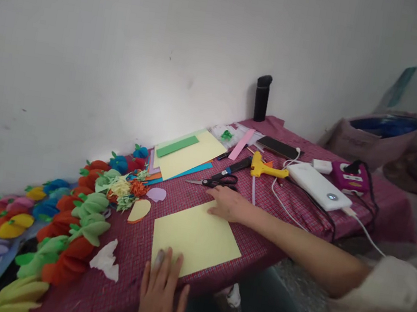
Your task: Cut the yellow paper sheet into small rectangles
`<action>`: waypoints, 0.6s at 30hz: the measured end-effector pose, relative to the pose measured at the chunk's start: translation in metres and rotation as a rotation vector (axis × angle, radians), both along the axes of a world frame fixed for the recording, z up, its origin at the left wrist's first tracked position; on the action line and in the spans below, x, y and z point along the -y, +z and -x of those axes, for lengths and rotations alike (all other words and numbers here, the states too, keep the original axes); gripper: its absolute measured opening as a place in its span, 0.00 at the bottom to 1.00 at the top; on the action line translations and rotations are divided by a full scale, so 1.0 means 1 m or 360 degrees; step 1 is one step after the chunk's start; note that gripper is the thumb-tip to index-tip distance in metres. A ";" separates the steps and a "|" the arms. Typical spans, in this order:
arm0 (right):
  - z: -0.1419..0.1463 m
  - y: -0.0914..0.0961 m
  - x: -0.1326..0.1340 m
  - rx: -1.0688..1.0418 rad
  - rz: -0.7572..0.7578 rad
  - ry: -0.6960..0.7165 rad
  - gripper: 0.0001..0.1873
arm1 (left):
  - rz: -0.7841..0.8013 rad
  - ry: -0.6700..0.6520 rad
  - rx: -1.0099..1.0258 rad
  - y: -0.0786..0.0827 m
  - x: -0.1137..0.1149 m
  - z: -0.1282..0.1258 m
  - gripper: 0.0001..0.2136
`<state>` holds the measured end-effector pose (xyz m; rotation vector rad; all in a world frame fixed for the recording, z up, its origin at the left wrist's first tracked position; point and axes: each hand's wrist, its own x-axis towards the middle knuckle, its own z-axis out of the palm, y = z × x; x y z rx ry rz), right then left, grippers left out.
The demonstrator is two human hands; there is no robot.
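A pale yellow sheet of paper lies flat on the checked tablecloth in front of me. My left hand rests on its near left corner with the fingers spread. Over the far right edge of the same sheet is my right hand, its fingers stretched to the left and holding nothing I can see. Just beyond those fingertips lie black-handled scissors, blades pointing left. A cream paper half-round and a lilac paper piece sit to the left of the sheet.
Coloured paper fruit shapes crowd the left side, near a crumpled white tissue. Stacked coloured sheets lie behind. To the right are a yellow glue gun, a white power bank, cables, a phone and a black bottle.
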<state>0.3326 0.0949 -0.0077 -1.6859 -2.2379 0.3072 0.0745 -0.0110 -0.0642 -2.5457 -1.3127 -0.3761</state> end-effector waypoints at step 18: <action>0.001 0.030 -0.043 -0.0272 0.0146 0.0602 0.13 | 0.0383 0.0194 0.0455 0.083 -0.101 -0.013 0.28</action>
